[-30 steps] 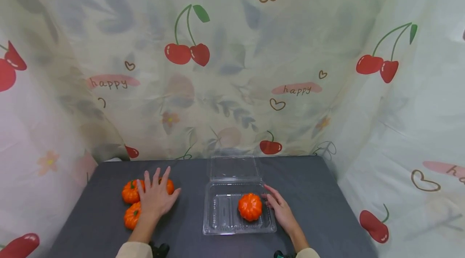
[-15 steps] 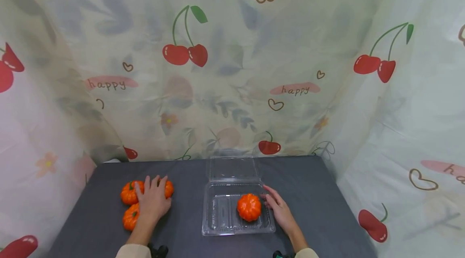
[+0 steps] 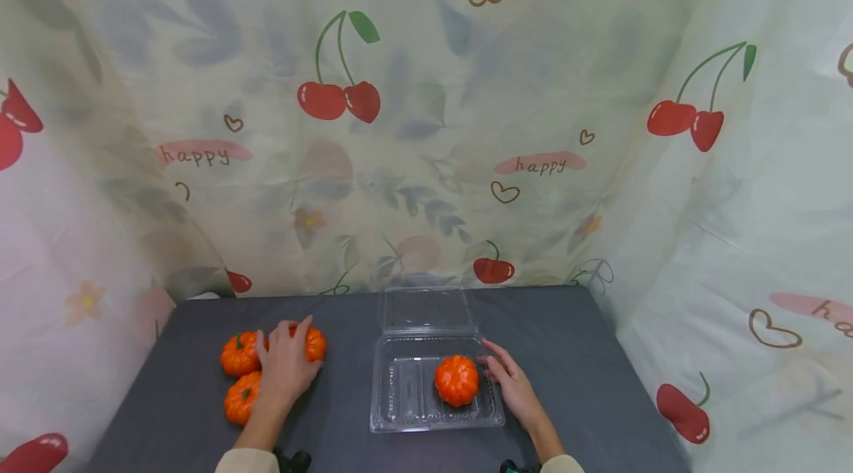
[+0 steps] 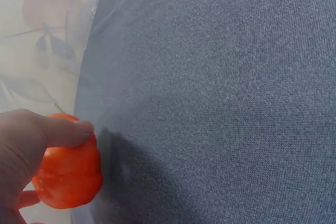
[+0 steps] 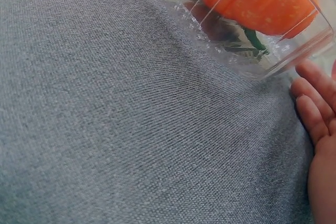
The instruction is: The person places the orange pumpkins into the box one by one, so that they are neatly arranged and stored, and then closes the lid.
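Fingers (image 4: 65,132) around an orange pumpkin (image 4: 72,177)

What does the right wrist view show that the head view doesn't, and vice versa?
Only right wrist: a green stem on the boxed pumpkin, seen through the clear container.

Only head: the left hand, the gripped pumpkin in it, and two loose pumpkins beside it.

Both: the right hand, the clear container, the boxed pumpkin inside, and the gray tabletop.

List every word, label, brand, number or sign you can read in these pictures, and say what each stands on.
"happy": left pink patch on the back cloth.
"happy": right pink patch on the back cloth.
"ha": cut-off pink patch on the right-hand cloth, running out of the picture.
I can read nothing on the pumpkins or clear box.
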Action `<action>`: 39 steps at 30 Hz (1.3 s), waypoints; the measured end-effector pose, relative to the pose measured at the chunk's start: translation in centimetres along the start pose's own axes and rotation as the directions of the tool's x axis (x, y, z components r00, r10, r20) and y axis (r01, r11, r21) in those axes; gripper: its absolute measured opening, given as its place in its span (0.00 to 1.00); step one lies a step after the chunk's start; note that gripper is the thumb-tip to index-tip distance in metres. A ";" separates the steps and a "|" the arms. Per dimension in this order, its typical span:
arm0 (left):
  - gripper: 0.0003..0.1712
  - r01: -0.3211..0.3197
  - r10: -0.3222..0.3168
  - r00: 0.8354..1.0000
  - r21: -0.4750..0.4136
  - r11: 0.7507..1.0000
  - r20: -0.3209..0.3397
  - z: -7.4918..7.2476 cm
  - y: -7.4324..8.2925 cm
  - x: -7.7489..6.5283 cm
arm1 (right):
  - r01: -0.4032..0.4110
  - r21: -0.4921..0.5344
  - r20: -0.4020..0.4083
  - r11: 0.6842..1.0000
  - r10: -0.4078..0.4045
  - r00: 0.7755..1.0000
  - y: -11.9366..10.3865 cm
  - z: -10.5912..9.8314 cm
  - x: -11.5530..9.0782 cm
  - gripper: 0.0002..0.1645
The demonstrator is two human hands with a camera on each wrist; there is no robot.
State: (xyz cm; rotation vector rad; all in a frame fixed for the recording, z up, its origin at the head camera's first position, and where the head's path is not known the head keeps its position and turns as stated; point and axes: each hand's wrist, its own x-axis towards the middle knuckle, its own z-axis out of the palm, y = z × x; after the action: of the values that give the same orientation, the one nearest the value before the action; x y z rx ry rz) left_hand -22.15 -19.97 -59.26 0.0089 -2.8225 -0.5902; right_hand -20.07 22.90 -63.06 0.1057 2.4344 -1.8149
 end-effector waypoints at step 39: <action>0.48 -0.002 -0.001 1.000 -0.184 0.983 -0.016 -0.7 3.5 0.0 | -0.001 -0.026 -0.003 1.000 0.001 1.000 1.4 0.0 0.7 0.25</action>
State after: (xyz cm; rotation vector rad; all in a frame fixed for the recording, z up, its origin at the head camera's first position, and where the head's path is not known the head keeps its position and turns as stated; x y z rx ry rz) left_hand -21.87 -17.01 -57.29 -0.0222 -2.7407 -0.8452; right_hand -20.58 23.27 -64.51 0.1075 2.4594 -1.7830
